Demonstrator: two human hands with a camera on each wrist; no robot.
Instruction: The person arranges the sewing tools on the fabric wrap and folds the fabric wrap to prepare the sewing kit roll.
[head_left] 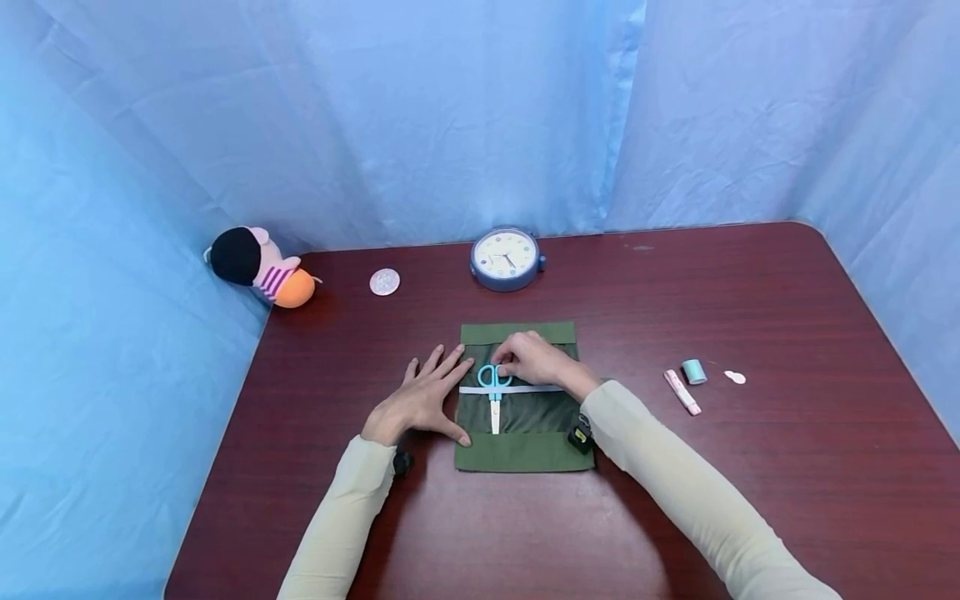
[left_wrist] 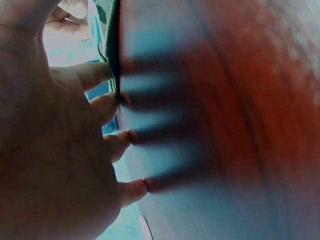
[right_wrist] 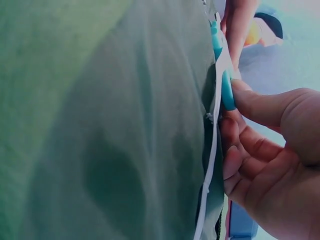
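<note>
A green fabric organizer point(head_left: 525, 454) lies flat in the middle of the table, with a white elastic band point(head_left: 536, 388) running across it. Scissors with light blue handles point(head_left: 495, 412) lie under the band, blades toward the person. My right hand point(head_left: 536, 358) pinches the right handle loop between thumb and fingers. In the right wrist view the thumb presses on the blue handle point(right_wrist: 228, 92) beside the band. With fingers spread, my left hand point(head_left: 423, 400) rests at the organizer's left edge, its thumb on the lower left corner. The left wrist view shows those fingertips point(left_wrist: 134, 191) touching the table.
A blue clock point(head_left: 506, 257) stands behind the organizer, a round pale disc point(head_left: 385, 282) left of it. A plush toy point(head_left: 258, 267) sits at the back left corner. On the right are a blue thread spool point(head_left: 693, 372), a pink-and-white strip point(head_left: 682, 392) and a small white piece point(head_left: 736, 377).
</note>
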